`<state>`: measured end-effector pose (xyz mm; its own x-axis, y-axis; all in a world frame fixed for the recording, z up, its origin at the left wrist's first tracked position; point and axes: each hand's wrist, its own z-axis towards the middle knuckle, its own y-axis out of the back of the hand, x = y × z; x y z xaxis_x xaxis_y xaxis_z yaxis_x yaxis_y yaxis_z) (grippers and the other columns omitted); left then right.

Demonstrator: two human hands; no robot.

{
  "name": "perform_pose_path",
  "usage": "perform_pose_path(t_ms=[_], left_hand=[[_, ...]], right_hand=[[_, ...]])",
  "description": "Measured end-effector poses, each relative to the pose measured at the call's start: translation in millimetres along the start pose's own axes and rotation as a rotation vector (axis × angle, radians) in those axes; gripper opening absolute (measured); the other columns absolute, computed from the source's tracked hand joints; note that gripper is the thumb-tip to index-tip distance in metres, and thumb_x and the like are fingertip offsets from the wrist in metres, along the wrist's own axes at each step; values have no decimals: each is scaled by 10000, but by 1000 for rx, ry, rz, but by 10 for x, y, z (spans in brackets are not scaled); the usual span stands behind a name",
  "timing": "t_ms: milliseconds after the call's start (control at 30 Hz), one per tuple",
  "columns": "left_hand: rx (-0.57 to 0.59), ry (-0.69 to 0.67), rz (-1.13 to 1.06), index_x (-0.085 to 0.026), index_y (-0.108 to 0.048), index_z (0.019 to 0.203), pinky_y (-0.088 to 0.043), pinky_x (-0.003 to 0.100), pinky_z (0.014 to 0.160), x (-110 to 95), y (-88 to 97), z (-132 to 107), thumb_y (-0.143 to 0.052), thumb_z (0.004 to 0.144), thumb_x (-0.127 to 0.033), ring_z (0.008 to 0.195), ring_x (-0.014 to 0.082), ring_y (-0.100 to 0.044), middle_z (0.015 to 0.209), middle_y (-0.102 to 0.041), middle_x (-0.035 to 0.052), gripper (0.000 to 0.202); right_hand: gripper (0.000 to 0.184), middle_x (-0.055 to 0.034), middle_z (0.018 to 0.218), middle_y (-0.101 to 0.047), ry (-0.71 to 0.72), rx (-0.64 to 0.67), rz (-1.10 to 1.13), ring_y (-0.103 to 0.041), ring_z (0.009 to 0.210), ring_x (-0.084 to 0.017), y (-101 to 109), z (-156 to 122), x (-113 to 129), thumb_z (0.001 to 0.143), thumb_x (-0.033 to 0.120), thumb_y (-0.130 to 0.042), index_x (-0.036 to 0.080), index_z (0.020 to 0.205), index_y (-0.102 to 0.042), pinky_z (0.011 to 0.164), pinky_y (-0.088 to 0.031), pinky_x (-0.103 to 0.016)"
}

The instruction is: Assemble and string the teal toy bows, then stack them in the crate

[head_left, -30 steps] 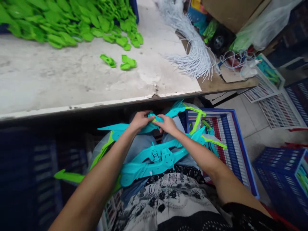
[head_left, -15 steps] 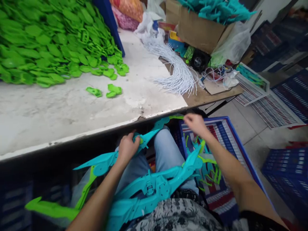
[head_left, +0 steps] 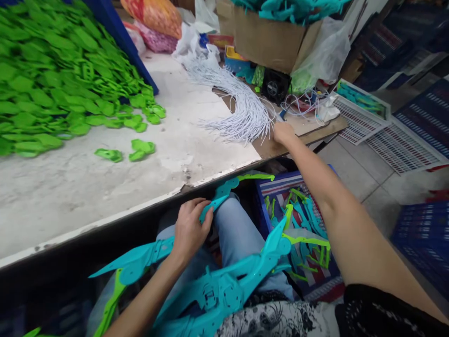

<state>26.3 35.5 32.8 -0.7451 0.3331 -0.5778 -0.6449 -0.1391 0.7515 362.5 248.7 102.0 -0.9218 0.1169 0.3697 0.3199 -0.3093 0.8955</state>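
Observation:
My left hand [head_left: 191,227] is closed round a turquoise plastic jointed frame [head_left: 217,203], held over my knees below the table edge. Lime-green arms stick out at both ends of this frame. A second turquoise frame [head_left: 228,292], also with green arms, lies across my lap. My right hand [head_left: 285,133] is stretched out to the table's right part, fingers bent down beside a bundle of thin white cords [head_left: 245,112]. A small blue-handled tool [head_left: 282,113] lies just beyond its fingers. What the right fingertips hold, if anything, is hidden.
A heap of green plastic pieces [head_left: 52,79] spills from a blue crate on the white table [head_left: 157,173]. A cardboard box [head_left: 266,42] of turquoise parts and a small black fan [head_left: 276,86] stand behind the cords. Beside my right leg is a crate [head_left: 261,196] with turquoise-green parts.
My right hand has left the green arm at the frame's far end and moved up onto the table beside the cords. My left hand still holds the frame. The view has shifted slightly.

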Motion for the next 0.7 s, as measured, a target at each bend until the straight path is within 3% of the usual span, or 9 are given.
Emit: perform_pose_path(t_ms=[100,200,300,367,467,567,700], left_hand=[[102,56,-113,-214,-693,879,-487,412,882,-116,-58,31,-468,856,-417,957,277,-624,975,-696,106,304],[307,185,-303,-235,-694,835,-507,401,827,-249,-251,98,-503,808,-398,913,269,-644,948,-711,81,252],[556,442,-603,-197,-697,827,-512,372,782,-440,-621,235,-582,758,-328,866,247,-654,898,-716,83,188],[641,696,-835,-164,-687,847,-510,328,725,-588,-917,351,-650,728,-263,784,207,-653,827,-703,79,159],[650,935,-1029,-133,-652,909,-502,272,660,-784,-1321,519,-684,719,-169,661,145,-632,753,-675,59,195],[641,984,-1083,-123,-624,976,-506,247,638,-900,-1592,648,-629,765,-109,605,114,-617,713,-655,36,212],[631,1028,-1156,-115,-614,1050,-508,220,616,-955,-1763,741,-564,815,-71,592,101,-620,693,-647,24,244]], right_hand=[[152,-177,745,-697,-113,166,43,-680,918,-231,281,-328,-243,753,72,-651,21,610,-651,860,-477,-332],[88,-60,558,-647,-207,322,210,-645,593,-167,420,-931,-513,701,88,-657,114,617,-660,591,-508,-261],[31,1,509,-609,-290,427,403,-521,426,-102,286,-1543,-657,682,159,-637,142,671,-660,439,-430,-217],[76,19,515,-603,-337,384,551,-493,423,-91,94,-1795,-685,653,227,-649,153,669,-647,435,-413,-212],[127,18,570,-629,-341,220,697,-546,510,-114,-178,-1885,-701,631,295,-647,171,654,-639,523,-458,-233],[130,0,651,-670,-268,139,634,-613,628,-148,-324,-1802,-742,659,304,-626,178,670,-653,651,-498,-268],[144,-20,727,-698,-175,142,524,-635,682,-164,-374,-1738,-797,721,288,-590,176,736,-679,723,-505,-287]])
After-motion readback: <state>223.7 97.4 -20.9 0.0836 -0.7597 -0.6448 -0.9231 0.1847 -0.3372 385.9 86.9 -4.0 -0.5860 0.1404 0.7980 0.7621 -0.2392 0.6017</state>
